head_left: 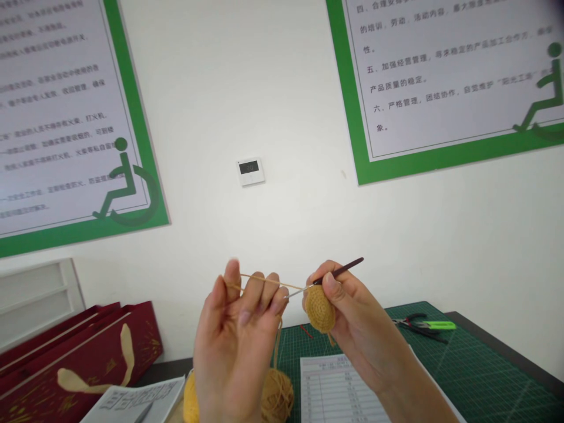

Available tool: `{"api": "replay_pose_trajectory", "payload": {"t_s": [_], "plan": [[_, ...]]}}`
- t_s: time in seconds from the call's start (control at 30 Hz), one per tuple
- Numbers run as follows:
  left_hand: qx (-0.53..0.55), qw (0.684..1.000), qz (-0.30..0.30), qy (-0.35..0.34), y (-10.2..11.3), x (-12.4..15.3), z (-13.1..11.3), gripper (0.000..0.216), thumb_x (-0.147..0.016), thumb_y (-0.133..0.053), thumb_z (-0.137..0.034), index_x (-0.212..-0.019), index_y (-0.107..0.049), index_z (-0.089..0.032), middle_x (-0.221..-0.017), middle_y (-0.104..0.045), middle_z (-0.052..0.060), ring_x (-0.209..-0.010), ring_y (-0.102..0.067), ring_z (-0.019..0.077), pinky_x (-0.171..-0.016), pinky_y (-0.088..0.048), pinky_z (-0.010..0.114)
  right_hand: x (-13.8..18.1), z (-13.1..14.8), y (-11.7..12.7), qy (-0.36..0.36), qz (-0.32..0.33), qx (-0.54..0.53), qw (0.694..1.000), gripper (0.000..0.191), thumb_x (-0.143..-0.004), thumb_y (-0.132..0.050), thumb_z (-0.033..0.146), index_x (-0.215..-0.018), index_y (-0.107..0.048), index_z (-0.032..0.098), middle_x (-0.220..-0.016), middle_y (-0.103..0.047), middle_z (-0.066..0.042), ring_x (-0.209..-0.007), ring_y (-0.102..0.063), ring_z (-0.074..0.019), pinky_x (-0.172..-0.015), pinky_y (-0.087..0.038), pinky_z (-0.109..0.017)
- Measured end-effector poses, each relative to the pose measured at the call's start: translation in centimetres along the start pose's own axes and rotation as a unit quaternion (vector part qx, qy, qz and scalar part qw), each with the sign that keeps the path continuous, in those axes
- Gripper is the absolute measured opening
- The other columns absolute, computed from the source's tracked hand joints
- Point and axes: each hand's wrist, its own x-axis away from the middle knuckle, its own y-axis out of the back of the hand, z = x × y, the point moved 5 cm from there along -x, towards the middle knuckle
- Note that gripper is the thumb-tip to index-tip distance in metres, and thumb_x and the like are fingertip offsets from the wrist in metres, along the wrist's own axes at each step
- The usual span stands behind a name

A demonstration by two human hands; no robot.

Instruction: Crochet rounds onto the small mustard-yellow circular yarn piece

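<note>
Both hands raised above the near edge of the desk point(170, 371), in front of the wall. Left hand point(229, 352) has a loose, open grip, fingers spread and pointing up, with a tan yarn strand point(264, 280) strung across the fingertips. The strand runs right to the metal tip of a crochet hook point(341, 269). Right hand point(356, 320) has a closed grip, pinching the hook's dark handle between thumb and fingers, handle angled up to the right. A round yellow crocheted disc point(319, 309) hangs at the hook tip, touching the right thumb, in the air between the hands. Yarn ball point(277, 395) sits on the desk by the near edge, partly hidden behind the left hand. Green cutting mat point(462, 364) covers the right part of the desk, with a printed sheet point(330, 388) on it near the edge and green-handled pliers point(425, 325) toward its far side. Red boxes point(74, 358) along the left edge, booklet point(132, 402) just in front of them
</note>
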Motion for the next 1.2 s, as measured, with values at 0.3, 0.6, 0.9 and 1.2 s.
{"api": "replay_pose_trajectory", "payload": {"t_s": [0.3,0.6,0.9,1.2], "plan": [[-0.263,0.960,-0.044,-0.081,0.7,-0.4,1.0,0.025,-0.079,-0.075,-0.021,-0.056,-0.066,-0.022,-0.066,-0.046,0.001,-0.071,-0.039,0.0198,-0.068,-0.040,0.029,0.1,0.2,-0.1,0.037,-0.022,0.006,0.999,0.029,-0.085,-0.076,0.048,-0.086,-0.064,0.022,-0.074,-0.054,0.003,-0.063,-0.045,-0.0103,-0.059,-0.037,-0.023],[-0.065,0.992,0.042,0.104,-1.1,1.0,2.9,0.048,-0.079,-0.079,-0.015,-0.125,-0.070,-0.023,-0.102,-0.069,0.006,-0.093,-0.064,0.0186,-0.086,-0.051,0.029,-0.2,0.8,0.5,0.116,-0.038,0.091,0.988,0.026,-0.086,-0.076,0.046,-0.088,-0.065,0.022,-0.077,-0.060,0.002,-0.068,-0.053,-0.0110,-0.061,-0.039,-0.023],[-0.143,0.988,0.007,0.058,-0.7,1.0,2.8,0.044,-0.067,-0.087,-0.010,-0.108,-0.073,-0.019,-0.082,-0.069,0.002,-0.074,-0.064,0.0126,-0.071,-0.051,0.022,-0.2,0.5,0.0,0.043,-0.033,0.131,0.990,0.016,-0.089,-0.066,0.038,-0.089,-0.064,0.022,-0.076,-0.058,0.001,-0.073,-0.052,-0.0154,-0.067,-0.041,-0.029],[-0.143,0.986,0.019,0.082,-0.6,1.1,2.6,0.041,-0.066,-0.088,-0.011,-0.104,-0.075,-0.017,-0.079,-0.066,0.002,-0.071,-0.062,0.0131,-0.066,-0.049,0.023,-0.1,0.6,0.1,0.038,-0.015,0.126,0.991,0.023,-0.087,-0.072,0.041,-0.091,-0.064,0.021,-0.075,-0.057,0.003,-0.069,-0.049,-0.0129,-0.065,-0.037,-0.027]]}}
